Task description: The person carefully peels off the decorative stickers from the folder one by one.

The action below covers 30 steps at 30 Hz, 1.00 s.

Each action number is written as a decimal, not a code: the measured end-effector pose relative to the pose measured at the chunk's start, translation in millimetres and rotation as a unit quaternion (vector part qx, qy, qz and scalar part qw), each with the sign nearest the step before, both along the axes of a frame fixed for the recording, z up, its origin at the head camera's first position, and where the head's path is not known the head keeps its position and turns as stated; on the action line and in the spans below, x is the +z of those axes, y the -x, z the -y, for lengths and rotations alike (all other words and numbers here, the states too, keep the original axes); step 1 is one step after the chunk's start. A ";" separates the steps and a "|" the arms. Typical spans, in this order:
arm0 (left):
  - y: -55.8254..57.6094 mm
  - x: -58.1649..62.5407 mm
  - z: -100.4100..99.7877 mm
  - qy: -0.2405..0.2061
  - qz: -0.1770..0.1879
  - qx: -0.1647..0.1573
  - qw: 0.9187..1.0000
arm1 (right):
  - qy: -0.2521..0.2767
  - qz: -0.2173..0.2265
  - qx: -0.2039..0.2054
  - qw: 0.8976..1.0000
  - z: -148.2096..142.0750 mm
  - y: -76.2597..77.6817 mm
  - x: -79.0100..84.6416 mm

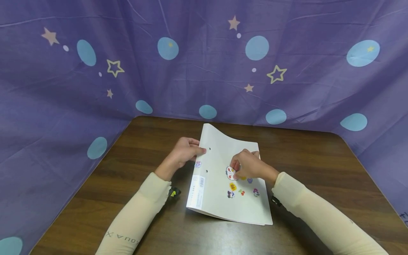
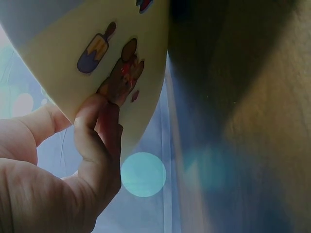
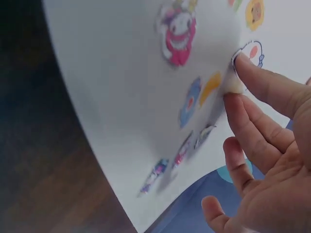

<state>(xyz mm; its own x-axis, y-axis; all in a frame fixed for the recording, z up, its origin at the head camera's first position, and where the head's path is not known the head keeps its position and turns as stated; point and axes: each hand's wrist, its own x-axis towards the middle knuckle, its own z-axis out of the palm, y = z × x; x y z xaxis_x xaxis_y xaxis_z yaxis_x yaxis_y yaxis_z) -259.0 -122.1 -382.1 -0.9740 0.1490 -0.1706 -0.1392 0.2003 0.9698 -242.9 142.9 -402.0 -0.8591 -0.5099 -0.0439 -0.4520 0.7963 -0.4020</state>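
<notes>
A white file folder (image 1: 220,209) with a label and punched holes along its spine is held tilted up over the table. My left hand (image 1: 187,151) grips its spine edge, thumb on the front and fingers behind. In the left wrist view, those fingers press beside a brown animal sticker (image 2: 125,73) and an ice-pop sticker (image 2: 93,54) on the back. With thumb and forefinger, my right hand (image 1: 250,164) pinches a white cloud-shaped sticker (image 1: 230,173) with red spots at the front cover. Whether the sticker is fully stuck down cannot be told.
Several small stickers dot the cover, among them a yellow one (image 1: 233,186), cherries (image 1: 242,192) and a pink-and-white character (image 3: 180,36). A brown wooden table (image 1: 322,170) lies below. A purple curtain (image 1: 204,85) with stars and blue dots hangs behind it.
</notes>
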 end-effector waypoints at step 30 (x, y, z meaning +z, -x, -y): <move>0.1 5.0 5.6 0.023 0.001 0.017 1.000 | -0.013 -0.112 0.024 0.993 2.5 -26.9 16.1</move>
